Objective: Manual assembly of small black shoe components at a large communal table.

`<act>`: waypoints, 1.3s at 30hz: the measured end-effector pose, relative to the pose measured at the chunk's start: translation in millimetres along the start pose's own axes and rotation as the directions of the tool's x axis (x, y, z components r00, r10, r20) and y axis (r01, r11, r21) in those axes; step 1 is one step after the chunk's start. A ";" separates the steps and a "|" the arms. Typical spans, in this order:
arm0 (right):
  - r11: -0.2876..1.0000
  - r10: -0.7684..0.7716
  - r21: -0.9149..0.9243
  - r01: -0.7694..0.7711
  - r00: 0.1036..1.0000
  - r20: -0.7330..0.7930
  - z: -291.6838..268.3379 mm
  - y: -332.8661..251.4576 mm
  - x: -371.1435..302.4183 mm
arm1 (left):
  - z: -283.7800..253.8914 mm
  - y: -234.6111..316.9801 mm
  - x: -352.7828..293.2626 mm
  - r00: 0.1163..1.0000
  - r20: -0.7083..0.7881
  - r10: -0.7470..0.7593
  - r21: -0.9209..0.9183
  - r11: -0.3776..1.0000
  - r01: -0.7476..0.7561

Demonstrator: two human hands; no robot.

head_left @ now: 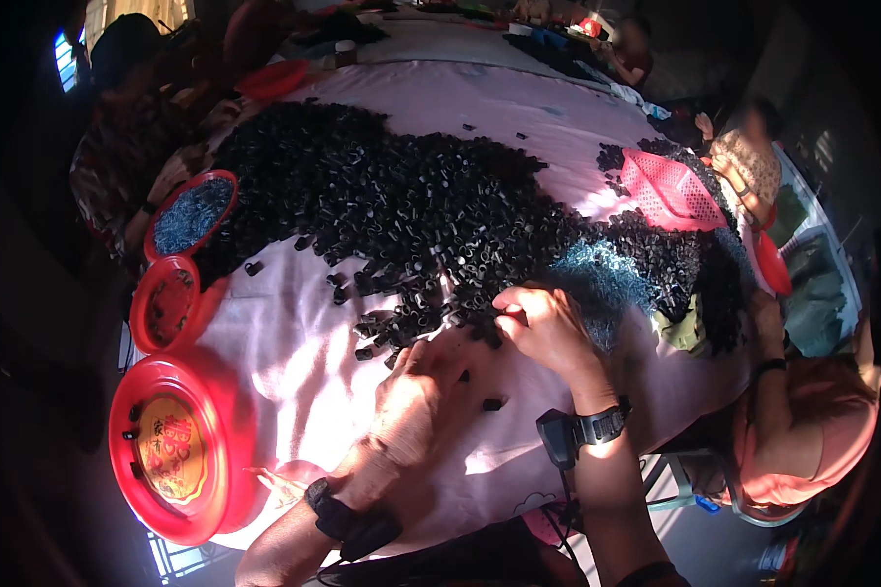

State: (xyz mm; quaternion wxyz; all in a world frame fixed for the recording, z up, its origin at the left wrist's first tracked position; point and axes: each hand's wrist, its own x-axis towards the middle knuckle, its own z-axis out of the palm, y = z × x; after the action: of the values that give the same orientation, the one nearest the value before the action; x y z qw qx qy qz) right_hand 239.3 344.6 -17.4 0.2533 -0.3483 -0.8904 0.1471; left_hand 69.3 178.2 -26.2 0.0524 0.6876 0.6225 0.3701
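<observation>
Head view: sorting looks early, as judged from large heap of small black tube-shaped pieces (411,196) loose on pale pink cloth (299,342); only few dark pieces sit in large round red plastic basin (217,445) at left. Left hand (408,396), fingers bent, at heap's near edge; right hand (550,335) beside it, thumb and index close; cannot tell if either grips piece. Co-workers (812,426) sit around; dim room, patchy sunlight.

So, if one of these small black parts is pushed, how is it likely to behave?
The black parts look short and tube-like, so one on its side may roll. Their seemingly open ends suggest low weight. Folds in the cloth would probably slow it.
</observation>
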 end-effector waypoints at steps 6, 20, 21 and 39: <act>1.000 -0.007 -0.022 0.007 1.000 0.020 -0.9 0.3 0.1 | -24.3 -0.9 -9.1 0.939 0.224 -0.261 -0.255 0.914 0.315; 0.736 -0.161 0.677 -0.023 0.965 0.207 -3.6 -69.0 -0.8 | -45.8 -28.8 -23.5 0.654 0.608 -0.451 -0.792 -0.412 0.452; 0.698 -0.195 0.716 -0.028 0.954 0.228 -2.4 -74.6 -1.1 | -46.3 -29.9 -23.9 0.653 0.604 -0.458 -0.794 -0.413 0.445; 0.615 -0.163 0.772 -0.160 0.932 0.323 8.8 -79.8 -6.7 | -43.9 -20.6 -21.2 0.668 0.610 -0.426 -0.791 -0.291 0.538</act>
State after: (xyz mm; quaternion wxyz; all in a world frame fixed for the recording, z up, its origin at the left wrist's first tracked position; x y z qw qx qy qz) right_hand 195.1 282.2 8.0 0.2119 -0.1673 -0.7657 0.5838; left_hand 28.3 146.7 -14.9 0.6833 0.1348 0.3898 0.6025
